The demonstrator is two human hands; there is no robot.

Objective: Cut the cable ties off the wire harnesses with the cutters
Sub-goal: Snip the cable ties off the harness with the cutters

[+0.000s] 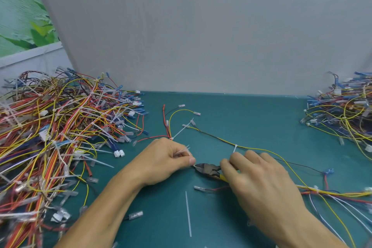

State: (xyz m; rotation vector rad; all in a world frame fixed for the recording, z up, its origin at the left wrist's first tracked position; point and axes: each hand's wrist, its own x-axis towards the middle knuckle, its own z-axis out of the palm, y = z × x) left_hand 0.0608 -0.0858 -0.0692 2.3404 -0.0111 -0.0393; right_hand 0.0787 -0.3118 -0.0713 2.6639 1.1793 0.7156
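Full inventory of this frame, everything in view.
left harness pile: 1, multicoloured, mat's left side
right harness pile: 1, multicoloured, mat's right edge
working harness: 1, yellow, red and black wires, centre to right
attached ties: at least 3, white, on working harness
loose tie: 1, white, on mat between forearms
cutters: 1, dark head, yellow handle, centre
mat: 1, teal, underneath
wall: 1, grey, behind mat
leaf picture: 1, green, upper left
left hand: 1, grips working harness at cutter tip
right hand: 1, grips cutters

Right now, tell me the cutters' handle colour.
Yellow; the handle shows best in the head view.
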